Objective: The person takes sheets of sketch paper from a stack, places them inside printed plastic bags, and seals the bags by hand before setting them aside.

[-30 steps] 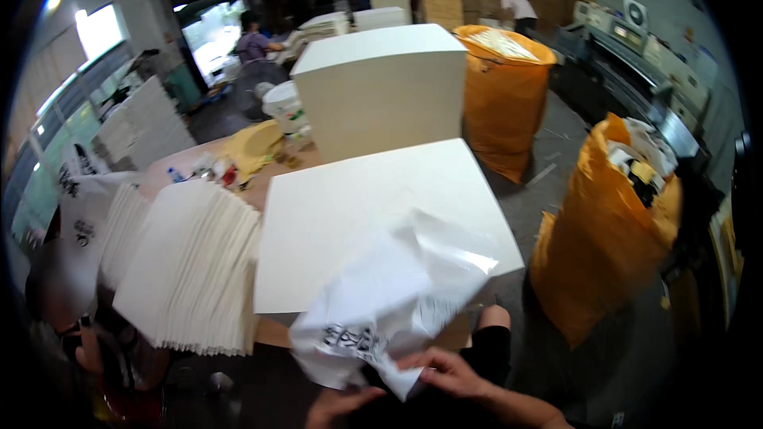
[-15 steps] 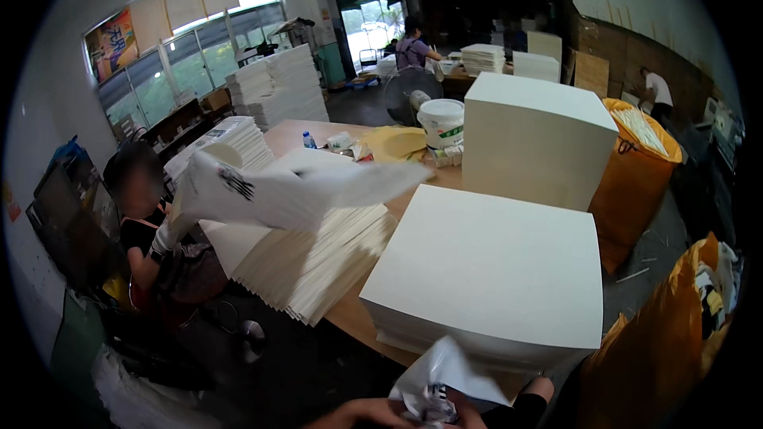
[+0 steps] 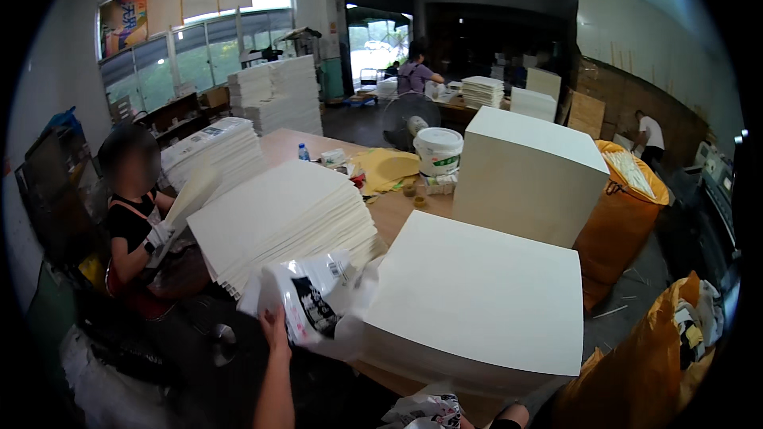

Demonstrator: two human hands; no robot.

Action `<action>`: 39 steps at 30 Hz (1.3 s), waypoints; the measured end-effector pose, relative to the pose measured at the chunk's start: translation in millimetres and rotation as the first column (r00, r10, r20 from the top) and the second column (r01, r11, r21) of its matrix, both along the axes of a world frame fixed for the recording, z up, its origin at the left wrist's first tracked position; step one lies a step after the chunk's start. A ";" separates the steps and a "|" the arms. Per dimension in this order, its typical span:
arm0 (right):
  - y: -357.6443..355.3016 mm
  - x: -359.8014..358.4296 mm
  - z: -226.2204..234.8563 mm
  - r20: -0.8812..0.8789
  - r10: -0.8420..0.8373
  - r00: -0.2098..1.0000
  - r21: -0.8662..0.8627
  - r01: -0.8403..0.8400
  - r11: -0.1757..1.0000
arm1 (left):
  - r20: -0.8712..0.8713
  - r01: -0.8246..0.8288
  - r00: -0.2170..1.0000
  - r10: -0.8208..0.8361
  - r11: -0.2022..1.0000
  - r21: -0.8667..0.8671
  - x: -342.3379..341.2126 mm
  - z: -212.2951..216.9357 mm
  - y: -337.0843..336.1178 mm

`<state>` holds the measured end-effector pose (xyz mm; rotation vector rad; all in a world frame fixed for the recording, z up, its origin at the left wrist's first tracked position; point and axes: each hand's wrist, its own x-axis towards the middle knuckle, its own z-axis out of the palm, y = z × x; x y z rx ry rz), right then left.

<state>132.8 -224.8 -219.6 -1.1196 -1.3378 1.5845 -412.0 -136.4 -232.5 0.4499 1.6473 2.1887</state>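
My left hand [image 3: 274, 329] reaches forward from the lower edge, its fingers closed on the edge of a white plastic bag [image 3: 343, 311] with black print. The bag hangs loosely between the fanned stack of cream sheets [image 3: 298, 210] and the near tall stack of white sheets [image 3: 481, 290]. Its right end lies against the near stack's left side. A second crumpled white plastic bag [image 3: 425, 411] shows at the lower edge. My right hand is out of sight.
At left, a seated co-worker [image 3: 131, 214] holds cream sheets [image 3: 191, 199]. Another tall stack [image 3: 528, 183], a white bucket [image 3: 438, 151] and a bottle [image 3: 304, 152] stand on the table [image 3: 397, 218]. Orange sacks [image 3: 624, 226] line the right side.
The printed bag that the co-worker was swinging over the fanned stack is gone from there; my left hand now grips a similar one. My hands have left the crumpled bag's visible part.
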 end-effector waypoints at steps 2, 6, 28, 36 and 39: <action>-13.6 10.4 -5.5 0.005 -0.045 0.999 -0.104 0.045 0.994 | 0.488 0.351 0.729 -0.481 0.874 0.336 50.0 4.1 -4.1; -17.8 17.8 -16.0 0.085 0.050 0.995 -0.185 -0.033 0.982 | 0.355 0.453 0.825 -0.439 0.890 0.049 110.2 12.7 17.7; 29.4 -131.3 66.8 -0.126 0.255 0.959 0.362 -0.195 0.912 | 0.285 0.997 0.058 -0.957 0.039 -0.071 302.7 87.8 -44.1; 18.0 -46.9 98.9 -0.099 0.056 0.993 0.573 0.011 0.819 | 0.474 0.985 -0.010 -0.880 0.074 0.158 314.0 72.3 -43.8; 20.7 20.9 123.7 -0.156 -0.095 0.983 0.697 0.177 0.694 | 0.523 0.967 0.015 -0.852 0.144 0.208 286.7 64.3 -51.0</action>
